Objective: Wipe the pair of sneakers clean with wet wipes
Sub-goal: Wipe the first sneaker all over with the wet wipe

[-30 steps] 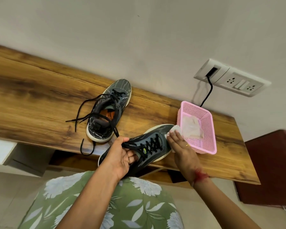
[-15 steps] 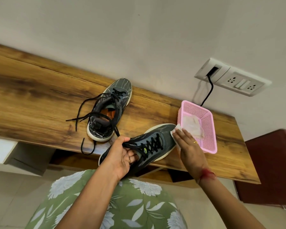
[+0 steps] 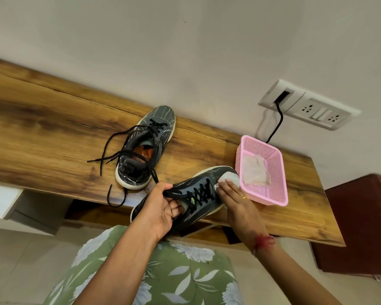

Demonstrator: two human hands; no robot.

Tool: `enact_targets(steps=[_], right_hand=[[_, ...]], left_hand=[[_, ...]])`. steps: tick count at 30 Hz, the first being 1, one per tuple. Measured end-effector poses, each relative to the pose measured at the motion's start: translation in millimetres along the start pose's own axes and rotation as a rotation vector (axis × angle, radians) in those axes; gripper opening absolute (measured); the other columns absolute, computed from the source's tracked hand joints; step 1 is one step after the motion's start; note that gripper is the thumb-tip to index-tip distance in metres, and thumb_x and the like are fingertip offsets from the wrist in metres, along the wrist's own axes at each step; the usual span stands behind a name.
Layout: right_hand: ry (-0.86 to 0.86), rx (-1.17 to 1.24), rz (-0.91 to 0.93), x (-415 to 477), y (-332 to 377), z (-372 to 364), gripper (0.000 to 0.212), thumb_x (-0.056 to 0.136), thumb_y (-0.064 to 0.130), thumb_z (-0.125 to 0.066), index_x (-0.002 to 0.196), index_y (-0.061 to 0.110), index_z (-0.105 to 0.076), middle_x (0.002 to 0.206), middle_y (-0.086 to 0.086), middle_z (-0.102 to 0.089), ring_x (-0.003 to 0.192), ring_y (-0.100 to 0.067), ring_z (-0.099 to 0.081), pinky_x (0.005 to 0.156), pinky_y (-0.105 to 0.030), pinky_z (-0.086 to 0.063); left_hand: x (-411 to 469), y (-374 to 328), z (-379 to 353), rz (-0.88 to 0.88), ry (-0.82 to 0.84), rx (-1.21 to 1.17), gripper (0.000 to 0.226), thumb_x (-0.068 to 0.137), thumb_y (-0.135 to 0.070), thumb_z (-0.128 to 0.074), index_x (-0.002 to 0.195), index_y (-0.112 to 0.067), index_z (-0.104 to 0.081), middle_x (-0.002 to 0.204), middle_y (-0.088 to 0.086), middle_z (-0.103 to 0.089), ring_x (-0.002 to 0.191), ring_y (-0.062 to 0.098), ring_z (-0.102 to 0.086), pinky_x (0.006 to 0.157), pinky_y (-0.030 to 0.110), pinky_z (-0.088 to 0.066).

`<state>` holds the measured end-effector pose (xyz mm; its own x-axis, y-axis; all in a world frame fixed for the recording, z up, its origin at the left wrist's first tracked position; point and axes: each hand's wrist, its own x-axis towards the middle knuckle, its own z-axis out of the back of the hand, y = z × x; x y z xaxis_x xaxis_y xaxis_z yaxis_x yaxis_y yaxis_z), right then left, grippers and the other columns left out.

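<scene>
right now the step in hand looks like wiping the toe of the near sneaker (image 3: 204, 195). this dark lace-up shoe lies at the front edge of the worktop (image 3: 53, 128), heel out past the edge toward the person and toe just beside the pink basket (image 3: 271, 202). a white wet wipe (image 3: 229, 177) sits on the toe cap. the right hand (image 3: 238, 205) presses it there with fingers laid fairly straight and flat, not curled round it. the left hand (image 3: 161, 210) grips the shoe at the collar, fingers hooked inside the opening and thumb outside near the laces, steadying it.

the far sneaker (image 3: 141, 155) stands further back on the worktop, apart from both hands, its laces loose and trailing over the wood. crumpled wipes (image 3: 254, 172) lie in the basket.

by my reading the task is partway at best, since the far sneaker waits its turn. the next move likely calls for drawing the wipe along the upper and the pale sole edge, with the left hand turning the shoe to show its unwiped sides.
</scene>
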<state>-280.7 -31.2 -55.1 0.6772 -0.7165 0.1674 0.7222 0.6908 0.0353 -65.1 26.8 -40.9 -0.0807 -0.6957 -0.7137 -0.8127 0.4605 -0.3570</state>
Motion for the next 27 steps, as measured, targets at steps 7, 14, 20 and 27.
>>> enact_targets(steps=[7,14,20,27], right_hand=[[-0.031,0.090,-0.138,8,5,-1,0.058,0.075,-0.001,-0.066,0.131,0.003,-0.051,0.136,-0.015,-0.049,0.130,-0.032,-0.035,0.103,-0.054,-0.028],[-0.182,0.434,-0.504,20,-12,23,0.041,0.089,-0.006,-0.044,0.123,0.011,-0.060,0.128,-0.001,-0.056,0.124,-0.022,-0.046,0.107,-0.027,-0.029],[-0.696,1.591,-1.054,31,-10,48,0.030,0.090,0.010,-0.056,0.120,0.013,-0.059,0.129,-0.008,-0.056,0.116,-0.029,-0.056,0.088,-0.042,-0.052],[-0.553,1.575,-1.029,36,6,74,0.034,0.092,0.004,-0.048,0.125,0.009,-0.054,0.121,-0.011,-0.062,0.109,-0.027,-0.060,0.091,-0.043,-0.051]], left_hand=[[-1,0,0,-0.001,-0.003,-0.002,0.043,0.094,-0.028,-0.040,0.122,-0.002,-0.058,0.094,0.014,-0.068,0.070,0.018,-0.064,0.061,0.021,-0.054],[-4,-1,-1,-0.014,-0.025,0.020,0.043,0.093,-0.026,-0.039,0.120,0.001,-0.059,0.100,0.019,-0.067,0.075,0.023,-0.064,0.066,0.025,-0.049],[-7,2,3,-0.049,-0.013,0.079,0.031,0.086,-0.015,-0.038,0.104,-0.001,-0.060,0.098,0.022,-0.067,0.070,0.024,-0.060,0.063,0.028,-0.042],[-18,11,-2,-0.135,0.042,0.359,0.008,0.081,-0.015,-0.048,0.077,-0.013,-0.055,0.068,0.003,-0.059,0.051,0.008,-0.048,0.057,0.021,-0.040]])
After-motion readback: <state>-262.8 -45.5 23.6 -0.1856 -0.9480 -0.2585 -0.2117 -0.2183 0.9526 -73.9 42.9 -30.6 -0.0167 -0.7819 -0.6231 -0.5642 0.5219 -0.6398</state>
